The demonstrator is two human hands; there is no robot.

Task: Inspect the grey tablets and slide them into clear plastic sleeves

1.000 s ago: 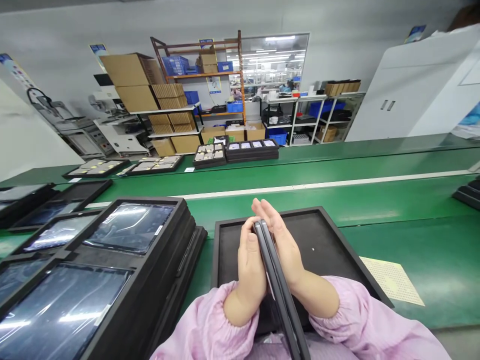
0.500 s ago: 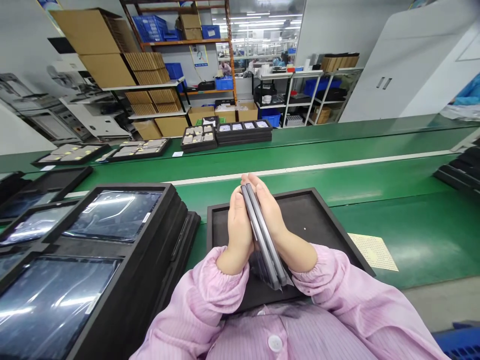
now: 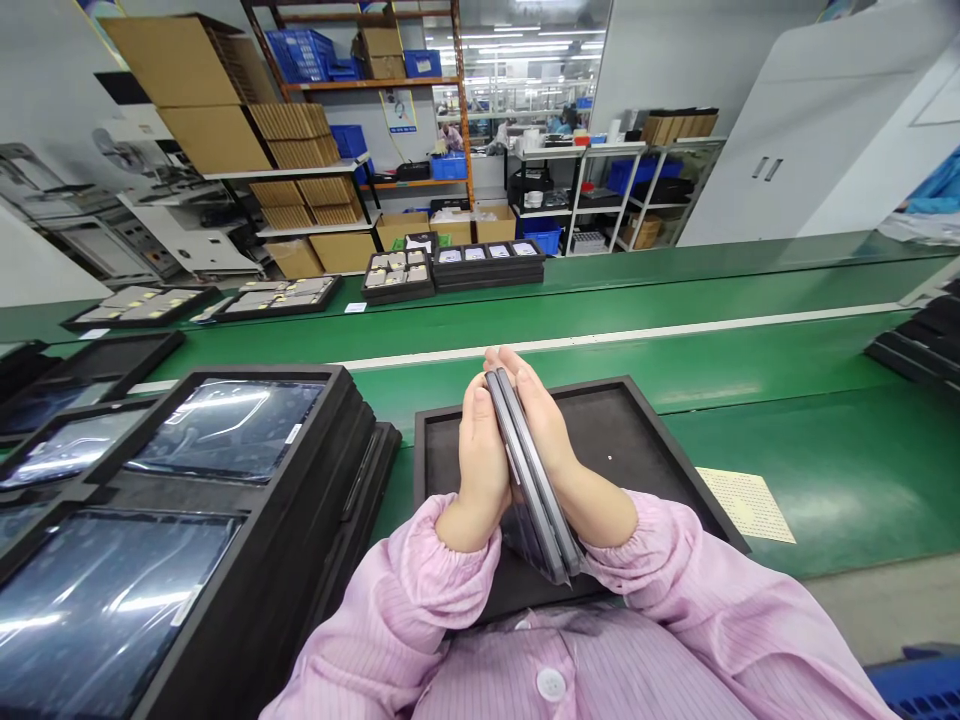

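Two slim grey-edged tablets stand on edge, face to face, in the middle of the head view. My left hand presses flat against the left one, thumb up along its side. Against the right one lies my right hand, with its fingers reaching past the far end. Clear film sticks out at the near ends of the tablets. Beneath them is a black foam tray, partly hidden by my hands and sleeves. The outer faces of both tablets are mostly covered by my palms.
To the left rises a stack of black trays holding film-covered screens. A yellowish perforated sheet lies on the green bench at right. Smaller filled trays line the far side, and black trays sit far right.
Both hands and the tablets between them have shifted very slightly to the right. The grip looks the same, and the trays have not moved.
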